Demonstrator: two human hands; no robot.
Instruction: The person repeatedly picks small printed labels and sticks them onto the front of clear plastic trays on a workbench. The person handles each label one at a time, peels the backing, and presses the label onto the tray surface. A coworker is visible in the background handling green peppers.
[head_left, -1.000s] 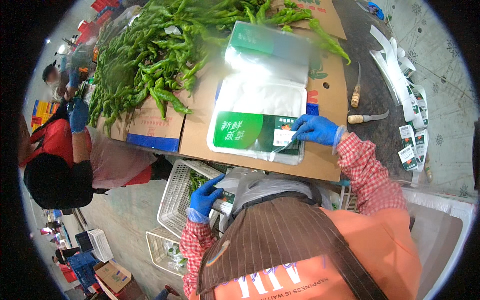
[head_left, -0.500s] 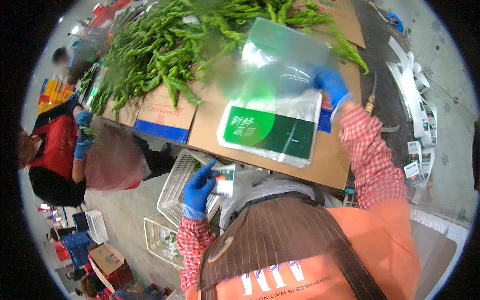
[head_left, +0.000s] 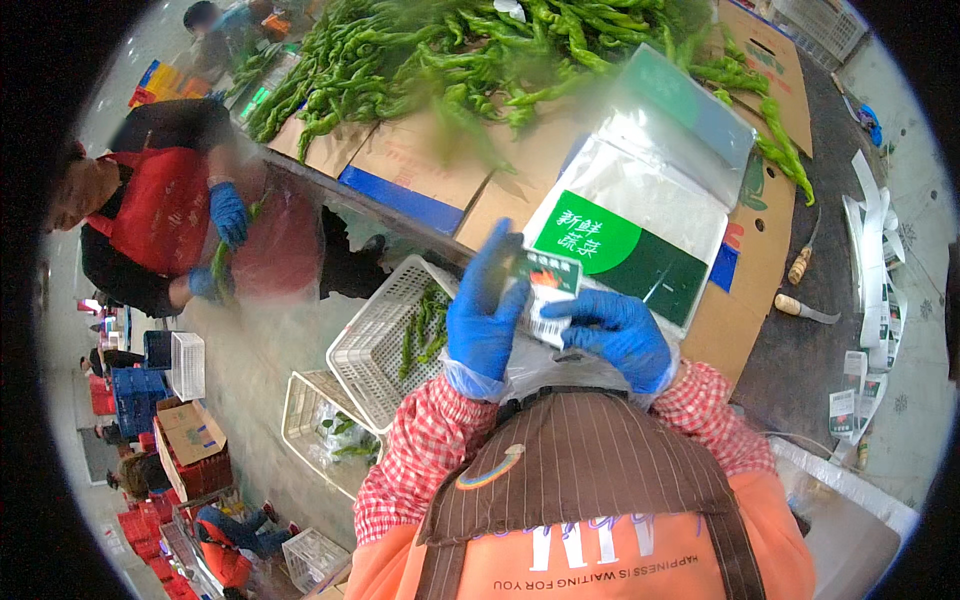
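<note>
Both hands wear blue gloves and are raised together over the cardboard's near edge. My left hand (head_left: 483,320) grips a small printed label (head_left: 548,292) with a dark top and white lower part; my right hand (head_left: 618,338) pinches its lower right side. Just behind them lies a stack of plastic bags (head_left: 650,260) with green printed panels, the upper flap clear and shiny. A heap of long green peppers (head_left: 420,70) covers the back of the cardboard (head_left: 744,320), partly blurred.
A white crate (head_left: 355,350) with peppers stands below the table edge, beside a wire basket (head_left: 300,410). Curved knives (head_left: 800,310) and label strips (head_left: 870,250) lie at the right. At the left, a gloved co-worker in a red apron (head_left: 160,210) holds peppers; other people and stacked crates are behind.
My right hand has come back from the bags to the label in my left hand, which has risen. The view has shifted, moving the table rightward in the picture.
</note>
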